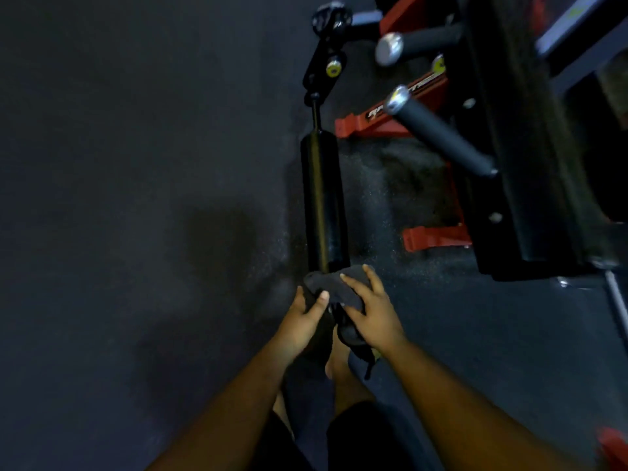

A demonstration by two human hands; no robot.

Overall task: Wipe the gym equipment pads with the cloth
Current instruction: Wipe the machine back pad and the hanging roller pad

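Head view, looking steeply down. Dim light, some blur.

Cloth (334,289): dark grey, bunched, draped over the near end of a long black roller pad (323,198). The pad runs away from the viewer, roughly vertical in frame, glossy, with a thin rod at its far end joining a black pivot arm (323,68) that carries a yellow-centred knob (333,69).

Left hand (303,326): fingers curled round the cloth from the left side, thumb laid over the top of the fabric. It grips the cloth just below the pad's near end.

Right hand (372,316): fingers spread and fairly straight, pressed flat on top of the cloth, fingertips reaching to the pad's end. The thumb points inward toward the left hand. Palm bears down on the fabric rather than wrapping it.

More of the cloth hangs below the two hands; where it ends is too dark to make out.

To the right: a black upright machine frame (516,164) with red base bars (438,237) on the floor. Two grey foam-grip handles (441,130) with silver end caps stick out from the frame toward the left.

Floor (119,164): dark speckled rubber.

Bare forearms enter from the bottom edge; dark shorts and a knee show between them.
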